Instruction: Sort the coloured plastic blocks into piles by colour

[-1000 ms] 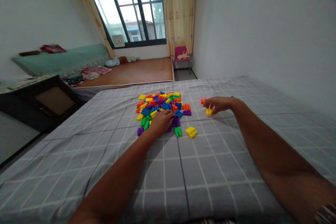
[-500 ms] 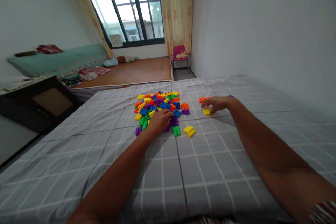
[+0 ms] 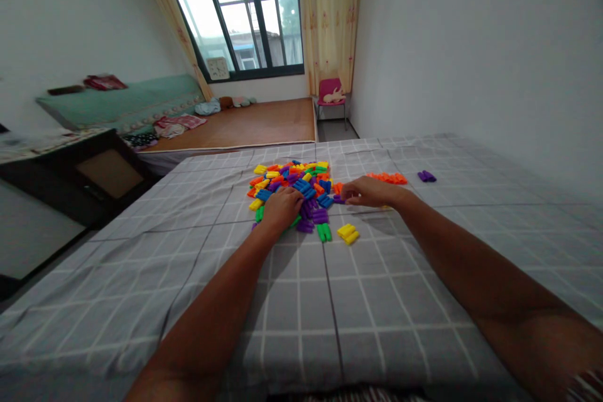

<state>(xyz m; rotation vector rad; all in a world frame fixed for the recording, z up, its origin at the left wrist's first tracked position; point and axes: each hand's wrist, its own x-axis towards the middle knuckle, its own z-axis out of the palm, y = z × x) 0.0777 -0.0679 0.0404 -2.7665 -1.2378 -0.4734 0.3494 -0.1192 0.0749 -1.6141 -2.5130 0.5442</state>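
Note:
A pile of small plastic pieces (image 3: 304, 188) in several colours lies on the grey checked cloth. My left hand (image 3: 284, 206) rests on the pile's near left part, fingers curled among the pieces; what they hold, if anything, is hidden. My right hand (image 3: 367, 191) is at the pile's right edge, its fingertips bent down beside a purple piece (image 3: 338, 199); its grip cannot be made out. Orange pieces (image 3: 389, 178) form a row behind the right hand, and a purple piece (image 3: 426, 176) lies farther right. Nearer me are a yellow piece (image 3: 348, 233) and a green piece (image 3: 324, 232).
The checked cloth (image 3: 400, 301) covers the broad surface before me. A white wall (image 3: 471, 44) rises on the right. Beyond are a low brown bed (image 3: 264, 122), a pink chair (image 3: 330, 91) and a window; a dark cabinet (image 3: 108, 169) stands at left.
My right hand has moved left from the yellow piece by the orange ones to the pile's edge. My left hand has stayed on the pile. The view has shifted slightly.

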